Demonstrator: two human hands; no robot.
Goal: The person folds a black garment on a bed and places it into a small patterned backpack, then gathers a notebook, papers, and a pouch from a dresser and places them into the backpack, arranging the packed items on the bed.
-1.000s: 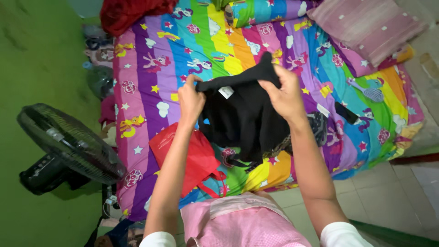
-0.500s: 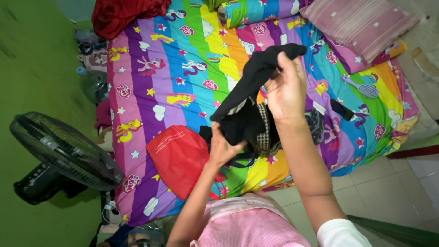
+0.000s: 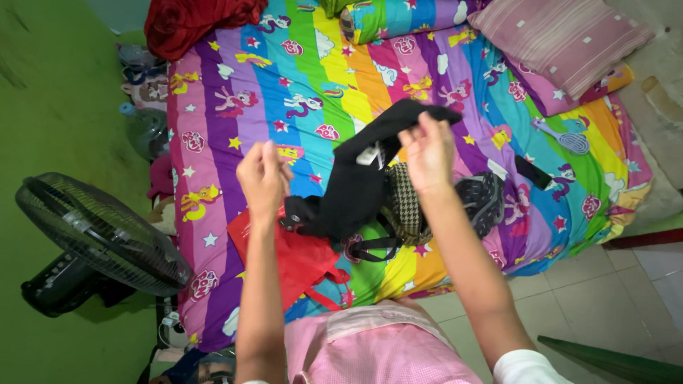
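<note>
Closest to me I see the pink checked top (image 3: 384, 348) at the bottom edge, and both forearms rising from it over the bed. My left hand (image 3: 262, 178) is lifted above the red bag (image 3: 292, 259), its fingers drawn loosely together with nothing in them; it sits just beside the low end of the black garment (image 3: 356, 185) without touching it, as far as I can tell. My right hand (image 3: 427, 153) is raised a little farther out, and its fingertips are pinched on the top edge of that black garment, holding it up so it hangs in a slanted fold down toward the bed, with a small white tag showing near the top. The garment's lower end drapes onto a pile of clothes that includes a houndstooth piece (image 3: 405, 203) and a dark patterned piece (image 3: 484, 199), all lying on the rainbow-striped cartoon bedsheet (image 3: 284, 78). The red bag lies flat on the sheet's near edge, its strap trailing toward me. To the left, on the green floor, stands a black fan (image 3: 92, 238). Out on the sheet to the right lies a small dark flat object (image 3: 533, 172), and past it a lilac hairbrush (image 3: 565, 136). Farthest off are a striped pink pillow (image 3: 562, 35), a rainbow bolster (image 3: 398, 18) and a bunched red cloth (image 3: 196, 21).
</note>
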